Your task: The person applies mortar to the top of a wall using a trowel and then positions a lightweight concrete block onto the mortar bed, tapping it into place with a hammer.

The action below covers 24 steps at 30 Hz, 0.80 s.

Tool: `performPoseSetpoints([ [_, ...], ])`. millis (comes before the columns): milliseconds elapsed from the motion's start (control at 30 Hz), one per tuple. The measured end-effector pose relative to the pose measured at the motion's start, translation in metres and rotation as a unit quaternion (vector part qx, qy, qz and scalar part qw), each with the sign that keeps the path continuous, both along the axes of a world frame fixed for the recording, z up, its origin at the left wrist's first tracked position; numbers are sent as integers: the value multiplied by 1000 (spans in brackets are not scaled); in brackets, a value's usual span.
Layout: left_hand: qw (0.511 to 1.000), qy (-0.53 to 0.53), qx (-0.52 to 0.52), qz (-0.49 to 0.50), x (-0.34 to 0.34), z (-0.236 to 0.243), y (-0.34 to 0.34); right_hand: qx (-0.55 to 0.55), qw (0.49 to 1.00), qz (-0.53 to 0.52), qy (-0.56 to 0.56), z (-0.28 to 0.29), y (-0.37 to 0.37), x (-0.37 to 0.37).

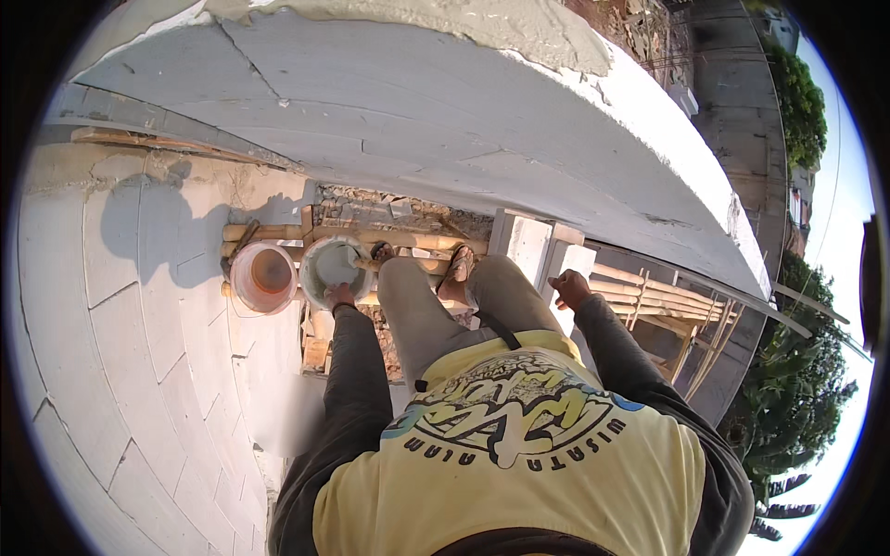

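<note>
My left hand [339, 295] reaches to the near rim of a pale bucket [320, 262] with grey-white wet mortar inside. Its fingers are curled; whatever they grip at the rim is too small to make out. Held apart on the other side, my right hand [569, 290] is closed in a loose fist beside an upright grey-white block [526, 243], with nothing visible in it. Left of the mortar bucket stands a translucent pinkish bucket [263, 278] with a brownish inside.
My sandalled feet rest on bamboo poles [417, 241] of a scaffold. A light block wall [408, 120] topped with wet mortar [519, 28] curves across ahead. Another block wall [158, 352] rises at left. More bamboo poles [658, 296] lie to the right, with rubble below.
</note>
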<state>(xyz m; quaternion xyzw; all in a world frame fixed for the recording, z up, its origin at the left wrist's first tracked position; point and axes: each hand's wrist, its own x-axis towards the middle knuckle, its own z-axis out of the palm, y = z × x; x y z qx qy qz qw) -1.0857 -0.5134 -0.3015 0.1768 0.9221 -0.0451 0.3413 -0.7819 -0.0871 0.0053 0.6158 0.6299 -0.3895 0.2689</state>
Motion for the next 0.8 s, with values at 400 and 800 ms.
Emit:
performPoseSetpoints([
  [400, 944, -201, 46, -257, -42, 109, 102, 50, 961, -222, 157, -107, -81, 130],
  [800, 878, -296, 102, -363, -41, 190, 327, 134, 989, -59, 32, -252, -168, 178],
])
